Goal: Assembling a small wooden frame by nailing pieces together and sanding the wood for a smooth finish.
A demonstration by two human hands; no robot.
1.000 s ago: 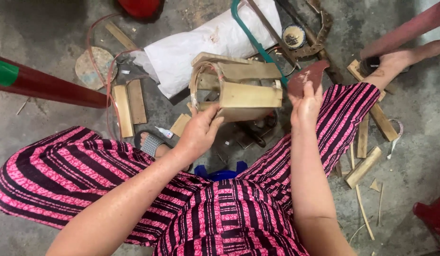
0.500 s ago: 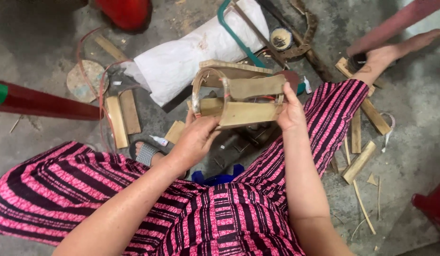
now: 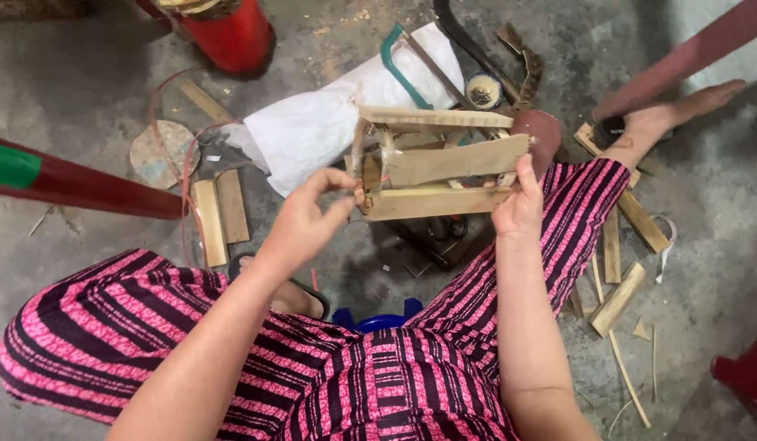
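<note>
I hold a small frame of bamboo slats (image 3: 434,163) in front of me, above my knees. My right hand (image 3: 519,204) grips its right end, thumb up along the side. My left hand (image 3: 309,216) pinches the left end of the frame, where a thin curved strip bends around it. I sit low in pink-and-black striped clothing (image 3: 337,359). My right foot (image 3: 668,118) rests on the concrete floor beyond the frame.
A white sack (image 3: 329,122) lies on the floor with a green-handled saw (image 3: 403,57) on it. Cut bamboo pieces (image 3: 219,216) lie left, more offcuts (image 3: 619,298) right. A red cylinder (image 3: 231,33) stands at the top, a red-and-green pole (image 3: 60,180) left.
The frame has risen and swung more level. My right hand has shifted to its right end, and my left hand has moved from underneath to pinching its left end.
</note>
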